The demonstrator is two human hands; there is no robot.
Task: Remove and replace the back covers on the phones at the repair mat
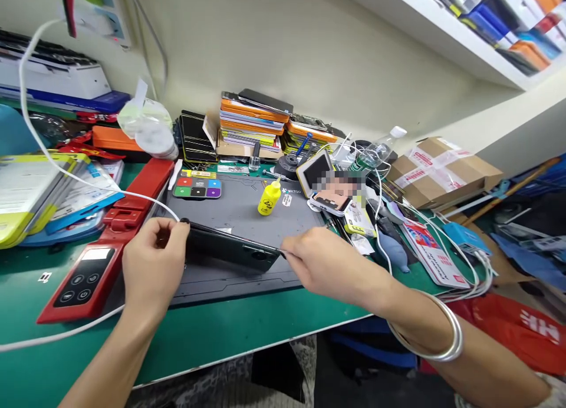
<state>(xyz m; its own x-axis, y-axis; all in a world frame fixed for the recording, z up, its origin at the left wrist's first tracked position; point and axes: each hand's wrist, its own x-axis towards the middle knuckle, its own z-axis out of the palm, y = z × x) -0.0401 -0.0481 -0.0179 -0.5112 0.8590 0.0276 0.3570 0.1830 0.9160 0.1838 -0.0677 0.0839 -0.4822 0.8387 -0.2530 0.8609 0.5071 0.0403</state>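
A dark smartphone [221,250] is tilted on its long edge above a dark grey work mat [239,187], its camera end to the right. My left hand [152,263] grips the left end between thumb and fingers. My right hand [325,263] pinches the right corner near the camera ring; its fingertips are partly hidden. A white cable [132,193] reaches the top of my left hand, but I cannot tell whether it joins the phone. Behind the phone, a yellow squeeze bottle [269,197] stands upright on the mat.
Left lies a red device with a touch panel [82,278]. A block with coloured buttons [197,188] rests on the mat's far left. Stacked phone parts [252,122] line the wall. To the right are a propped lit phone [331,198], a blue air blower [393,252] and a cardboard box [442,169].
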